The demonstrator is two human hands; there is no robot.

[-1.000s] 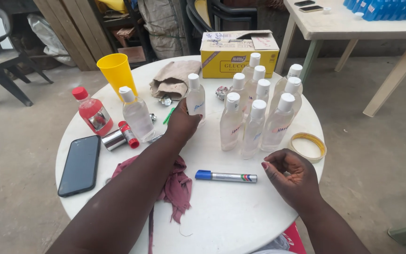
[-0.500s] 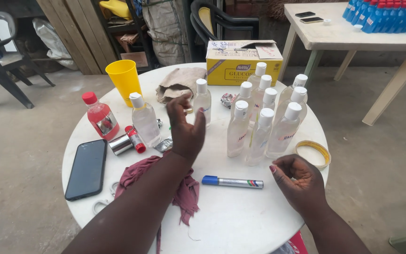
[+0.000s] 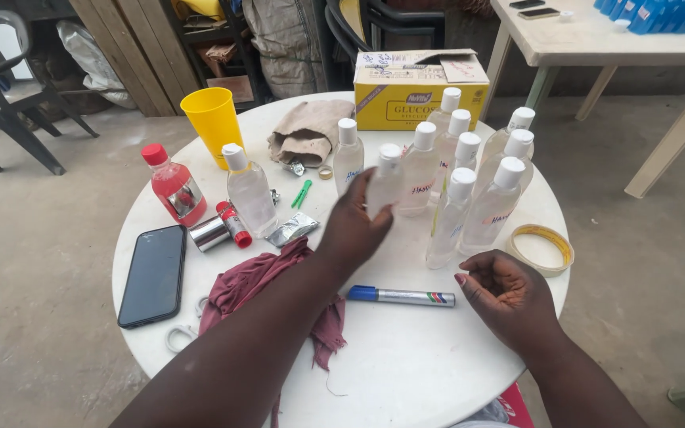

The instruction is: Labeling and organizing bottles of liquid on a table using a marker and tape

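Observation:
My left hand (image 3: 354, 228) reaches across the round white table (image 3: 406, 372) and closes around a clear white-capped bottle (image 3: 384, 176) at the left edge of a cluster of several like bottles (image 3: 477, 190). Another clear bottle (image 3: 348, 154) stands alone just left of it. Beside a blue-capped silver marker (image 3: 400, 296), my right hand (image 3: 509, 299) rests on the table near the front edge, fingers curled, holding nothing. A maroon cloth (image 3: 267, 277) lies under my left forearm.
On the left side are a black phone (image 3: 152, 273), a red bottle (image 3: 174, 184), a yellow cup (image 3: 214, 123), a further clear bottle (image 3: 249, 190) and a small silver tube (image 3: 223, 228). A yellow carton (image 3: 418, 91) and beige cloth (image 3: 308, 131) sit at the back, a tape roll (image 3: 545, 247) at right.
My left hand let go of the lone bottle, swung right and took hold of the front-left bottle of the cluster, shifting it left and back. My right hand stayed put.

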